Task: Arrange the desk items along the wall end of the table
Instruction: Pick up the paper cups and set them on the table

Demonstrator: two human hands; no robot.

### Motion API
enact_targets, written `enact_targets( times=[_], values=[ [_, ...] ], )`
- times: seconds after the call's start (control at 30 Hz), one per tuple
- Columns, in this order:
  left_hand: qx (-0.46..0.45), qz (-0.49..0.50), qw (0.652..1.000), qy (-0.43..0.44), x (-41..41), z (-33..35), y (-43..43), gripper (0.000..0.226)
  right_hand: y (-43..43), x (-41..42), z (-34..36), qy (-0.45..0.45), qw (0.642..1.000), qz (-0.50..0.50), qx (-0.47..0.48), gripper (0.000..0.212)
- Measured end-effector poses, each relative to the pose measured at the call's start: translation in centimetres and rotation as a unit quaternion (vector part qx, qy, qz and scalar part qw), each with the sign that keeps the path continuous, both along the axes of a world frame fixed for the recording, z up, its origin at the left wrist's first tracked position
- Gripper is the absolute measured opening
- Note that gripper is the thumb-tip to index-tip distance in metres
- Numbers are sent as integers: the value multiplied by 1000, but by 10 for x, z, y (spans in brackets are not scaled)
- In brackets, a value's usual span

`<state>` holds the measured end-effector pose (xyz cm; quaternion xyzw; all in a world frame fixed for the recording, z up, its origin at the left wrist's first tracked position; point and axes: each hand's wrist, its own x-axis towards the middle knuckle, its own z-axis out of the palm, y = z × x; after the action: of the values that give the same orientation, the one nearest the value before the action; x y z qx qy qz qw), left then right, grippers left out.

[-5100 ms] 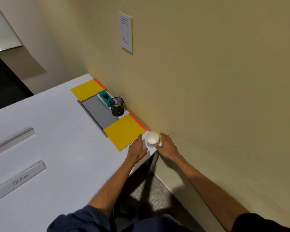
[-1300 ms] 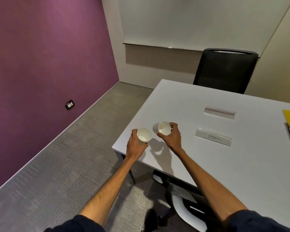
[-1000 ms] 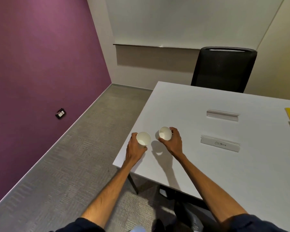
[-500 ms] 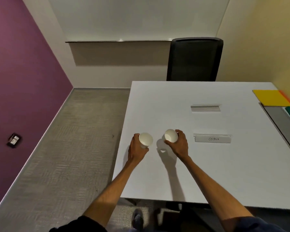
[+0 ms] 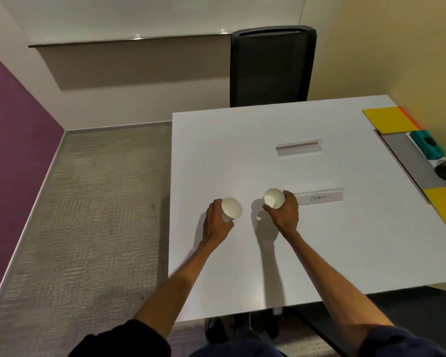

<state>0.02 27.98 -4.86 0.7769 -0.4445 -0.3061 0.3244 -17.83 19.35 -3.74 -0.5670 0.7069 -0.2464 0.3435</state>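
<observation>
White paper cups, one per hand, both at frame centre over the white table [image 5: 242, 155]. Left cup [image 5: 231, 208] sits in the left hand [image 5: 215, 224], fingers wrapped round its body, rim tilted toward camera. Right cup [image 5: 274, 198] in the right hand [image 5: 285, 215], thumb on the near side, fingers curled round the far side, also tilted. Cups are apart from each other. Name plate [image 5: 319, 197] just right of the right hand reads "OSTRICH". Second plate [image 5: 298, 148] further up, text not legible. Yellow pads [image 5: 389, 120], grey tray [image 5: 407, 161] and teal item [image 5: 426, 148] line the right edge by the wall.
</observation>
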Motion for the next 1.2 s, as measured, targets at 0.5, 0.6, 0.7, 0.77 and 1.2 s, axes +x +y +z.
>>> enact_targets(
  times=[0.5, 0.6, 0.7, 0.77, 1.2],
  values=[
    [31, -7, 1000, 0, -4, -20, -39, 65, -38, 1, -30, 16, 998, -6, 61, 83],
    [33, -4, 999, -5, -6, -23, -43, 66, -41, 0, -31, 16, 998, 2, 65, 86],
    [34, -6, 999, 0, -9, -23, -46, 66, -43, 0, -32, 25, 997, 23, 72, 92],
    [33, -8, 999, 1, -11, -22, -48, 66, -43, -1, -31, 27, 996, 33, 74, 98],
    [-6, 23, 1000, 10, -4, 0, -43, 73, -41, 26, -4, 26, 978, 147, -145, 48]
  ],
)
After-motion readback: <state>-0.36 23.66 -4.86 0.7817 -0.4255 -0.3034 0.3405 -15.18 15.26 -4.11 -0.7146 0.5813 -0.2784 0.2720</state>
